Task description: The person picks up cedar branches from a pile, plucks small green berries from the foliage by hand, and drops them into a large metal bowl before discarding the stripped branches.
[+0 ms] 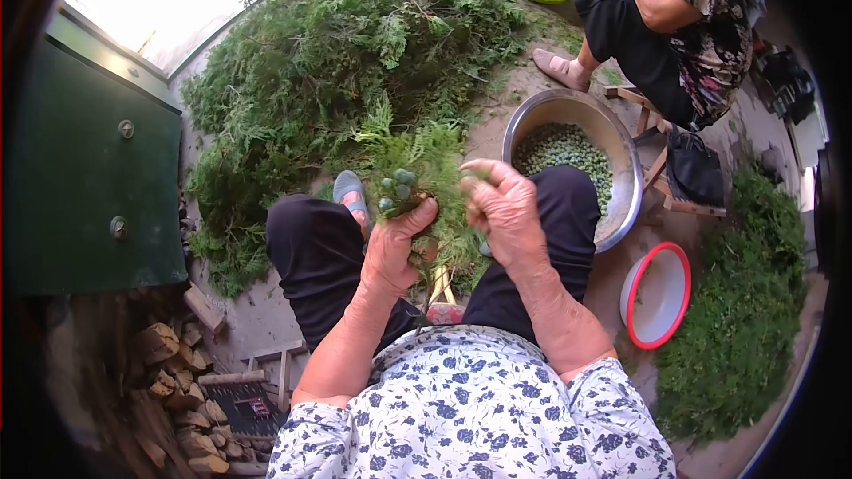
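Leafy sprig with green berries, in both my hands over my lap

My left hand (pixel 395 248) is clenched round the sprig (pixel 426 153) low on its stem, at centre. I judge it light, springy and scratchy, so the woody stem grips best. My right hand (pixel 504 213) pinches its edge. The steel bowl (pixel 628 179) sits at two o'clock.

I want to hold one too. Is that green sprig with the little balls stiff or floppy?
Probably bendy: the sprig fans out and droops above the left hand gripping its base. Likely light, since one hand holds it up. The round balls would probably roll off if they fell loose.
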A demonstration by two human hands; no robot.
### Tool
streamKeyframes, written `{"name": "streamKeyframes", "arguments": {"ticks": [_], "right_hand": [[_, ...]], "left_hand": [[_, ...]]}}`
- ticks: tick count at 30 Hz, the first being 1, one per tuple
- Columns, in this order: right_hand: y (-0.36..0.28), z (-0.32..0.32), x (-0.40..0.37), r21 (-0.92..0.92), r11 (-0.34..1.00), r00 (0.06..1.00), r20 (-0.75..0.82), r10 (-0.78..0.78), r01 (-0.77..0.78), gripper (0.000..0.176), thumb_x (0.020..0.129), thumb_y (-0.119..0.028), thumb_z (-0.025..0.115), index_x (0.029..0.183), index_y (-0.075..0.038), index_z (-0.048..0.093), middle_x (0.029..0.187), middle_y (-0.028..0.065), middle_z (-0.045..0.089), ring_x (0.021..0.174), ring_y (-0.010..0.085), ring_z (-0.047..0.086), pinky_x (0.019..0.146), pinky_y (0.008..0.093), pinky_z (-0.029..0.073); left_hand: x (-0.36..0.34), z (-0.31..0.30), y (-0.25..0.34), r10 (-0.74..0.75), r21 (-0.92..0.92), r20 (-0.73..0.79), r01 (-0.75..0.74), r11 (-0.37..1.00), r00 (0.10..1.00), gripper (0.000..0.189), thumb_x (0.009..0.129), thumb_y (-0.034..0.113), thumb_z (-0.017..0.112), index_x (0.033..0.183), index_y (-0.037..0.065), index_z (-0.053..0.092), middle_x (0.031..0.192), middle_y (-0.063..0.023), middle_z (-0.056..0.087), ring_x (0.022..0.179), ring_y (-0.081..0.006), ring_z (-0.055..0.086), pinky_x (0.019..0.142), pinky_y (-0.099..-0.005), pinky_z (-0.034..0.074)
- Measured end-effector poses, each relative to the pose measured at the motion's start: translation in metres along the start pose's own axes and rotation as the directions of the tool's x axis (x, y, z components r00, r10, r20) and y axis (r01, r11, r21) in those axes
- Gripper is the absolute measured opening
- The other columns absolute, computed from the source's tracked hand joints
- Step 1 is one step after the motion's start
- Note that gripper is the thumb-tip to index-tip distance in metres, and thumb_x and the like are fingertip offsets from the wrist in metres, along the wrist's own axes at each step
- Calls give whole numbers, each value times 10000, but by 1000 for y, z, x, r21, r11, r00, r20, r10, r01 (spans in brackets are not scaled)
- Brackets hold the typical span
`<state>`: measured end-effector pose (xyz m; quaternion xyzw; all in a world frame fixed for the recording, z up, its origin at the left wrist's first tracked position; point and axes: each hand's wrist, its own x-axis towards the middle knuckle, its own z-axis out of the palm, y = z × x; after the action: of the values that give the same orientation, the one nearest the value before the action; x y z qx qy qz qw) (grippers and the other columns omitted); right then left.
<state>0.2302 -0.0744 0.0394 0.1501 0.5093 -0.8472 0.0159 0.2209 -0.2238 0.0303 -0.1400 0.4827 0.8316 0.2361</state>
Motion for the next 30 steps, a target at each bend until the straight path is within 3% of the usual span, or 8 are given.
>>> {"name": "streamKeyframes", "arguments": {"ticks": [7,9,10,15,18,20,26,30], "right_hand": [[-47,-89,27,-344,828,784,-300,-544,443,227,791,35,596,1011,-3,555,791,3,536,537,21,432,420,155,335],[-58,-139,33,-597,726,745,-301,-596,340,285,768,50,583,1047,-10,590,865,33,569,667,75,545,578,189,457],[-61,-163,35,-845,480,690,-201,-695,237,306,769,23,580,1072,-16,593,964,72,587,797,131,599,719,239,487],[-63,-214,32,-990,139,673,-112,-731,-15,253,800,-38,577,1050,-17,607,967,84,603,819,145,614,738,250,491],[-68,-133,18,-764,621,780,-277,-561,175,226,809,-28,571,1029,-32,621,852,65,618,744,120,612,669,234,495],[-58,-80,12,-617,726,835,-196,-515,303,200,823,-14,559,1006,-43,635,765,51,614,677,97,595,599,221,483],[-32,26,-17,-370,648,740,443,-507,666,177,778,77,581,939,8,611,854,107,627,695,132,616,651,263,499],[-6,27,12,-631,376,704,411,-580,678,192,778,58,570,961,15,612,883,112,610,656,153,620,566,246,486]], "left_hand": [[13,-18,0,-26,-141,-28,21,990,999,235,900,280,529,870,51,577,452,19,371,369,-92,300,377,-240,227],[16,-28,-2,-51,-202,34,56,978,998,243,901,287,523,878,52,581,452,22,367,366,-91,286,376,-240,220],[19,-35,-4,-51,-283,196,106,953,979,219,889,273,543,875,56,570,485,12,397,370,-92,305,376,-234,231],[19,-36,-6,6,-367,397,153,917,918,251,898,288,520,861,44,561,467,12,360,364,-87,273,373,-235,194],[18,-30,-6,-25,-292,374,143,946,927,261,909,301,494,890,56,584,457,29,365,359,-87,251,376,-235,204],[16,-19,-5,-99,-188,197,136,973,975,270,917,303,489,893,50,581,453,25,359,368,-85,262,379,-231,206],[11,1,-1,-97,-78,-53,92,993,994,181,847,235,628,881,76,550,681,31,510,458,-53,420,343,-181,252],[9,3,-2,-97,4,-28,98,995,995,194,800,225,685,924,122,576,762,41,539,583,-46,467,404,-176,307]]}}
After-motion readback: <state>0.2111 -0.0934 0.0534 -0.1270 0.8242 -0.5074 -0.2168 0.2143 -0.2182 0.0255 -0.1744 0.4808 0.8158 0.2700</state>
